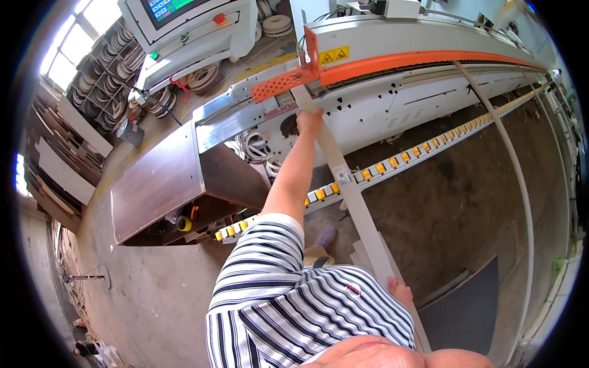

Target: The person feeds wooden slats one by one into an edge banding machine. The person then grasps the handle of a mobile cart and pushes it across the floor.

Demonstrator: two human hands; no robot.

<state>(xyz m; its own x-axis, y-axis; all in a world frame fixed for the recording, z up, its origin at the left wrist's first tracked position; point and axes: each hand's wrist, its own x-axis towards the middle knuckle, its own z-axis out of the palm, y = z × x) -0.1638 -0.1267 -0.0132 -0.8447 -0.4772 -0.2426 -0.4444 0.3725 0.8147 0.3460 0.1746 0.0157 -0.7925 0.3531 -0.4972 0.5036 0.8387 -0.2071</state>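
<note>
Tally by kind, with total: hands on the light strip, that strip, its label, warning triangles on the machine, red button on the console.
Hands: 2 (left hand, right hand)
Strip: 1
Label: 1
Warning triangles: 2
Red button: 1
Total: 7

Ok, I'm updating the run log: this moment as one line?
pale strip: over roller rail; left hand: on far part; right hand: holding near part

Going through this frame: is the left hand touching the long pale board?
Touching. The head view shows the left hand laid across the long pale board near its far end, with no gap visible.
</note>
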